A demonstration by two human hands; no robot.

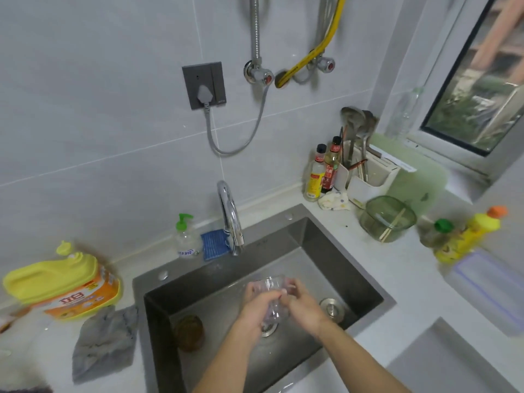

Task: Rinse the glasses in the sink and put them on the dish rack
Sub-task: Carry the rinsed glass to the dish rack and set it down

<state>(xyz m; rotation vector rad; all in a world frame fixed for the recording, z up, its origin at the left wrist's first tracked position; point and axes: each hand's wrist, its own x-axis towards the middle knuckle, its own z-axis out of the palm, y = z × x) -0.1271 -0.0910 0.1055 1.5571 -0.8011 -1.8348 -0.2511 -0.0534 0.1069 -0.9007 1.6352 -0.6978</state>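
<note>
Clear glass (273,296) held low over the sink (312,242) basin. Left hand (256,304) and right hand (304,306) both wrap it, each grip closed round its body. Brown glass (189,331) on the sink floor, left of the hands, well apart. Faucet (230,217) behind; grey cloth (105,341) on the counter (397,268), left side.

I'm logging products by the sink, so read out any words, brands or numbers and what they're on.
"立白", probably: big red characters on the orange label of the detergent jug, blurred.
Pump bottle, sauce bottles, wall socket, yellow bottle on the right: labels too blurred to read.
Glass: no print visible.
</note>
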